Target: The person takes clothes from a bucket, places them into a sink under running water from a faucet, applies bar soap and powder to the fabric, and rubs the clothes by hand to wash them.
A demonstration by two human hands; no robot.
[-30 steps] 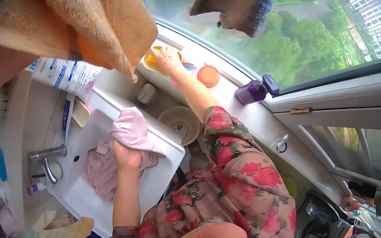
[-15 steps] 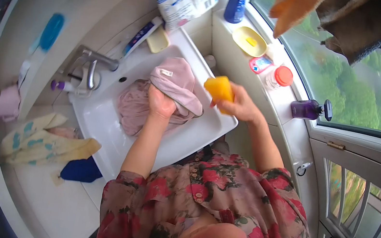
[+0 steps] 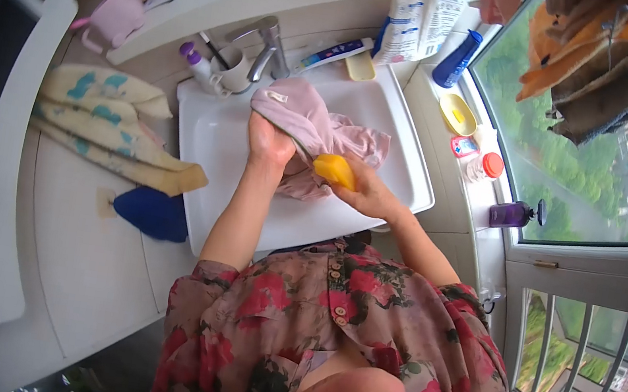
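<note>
A wet-looking pink garment with a small white label is lifted over the white sink; its lower folds hang into the basin. My left hand grips the garment's near edge, palm up, with the fingers hidden beneath the cloth. From the right, my right hand holds a yellow bar of soap between thumb and fingers. The soap is right beside the garment's hem; I cannot tell whether they touch.
Behind the basin is a metal faucet, with a mug at its left. A patterned towel and a blue cloth lie on the left counter. The windowsill carries a yellow soap dish and a purple bottle.
My right hand has brought the soap left and down, from beyond the sink's edge to the garment. The garment is more lifted and spread to the right. The head view has shifted.
</note>
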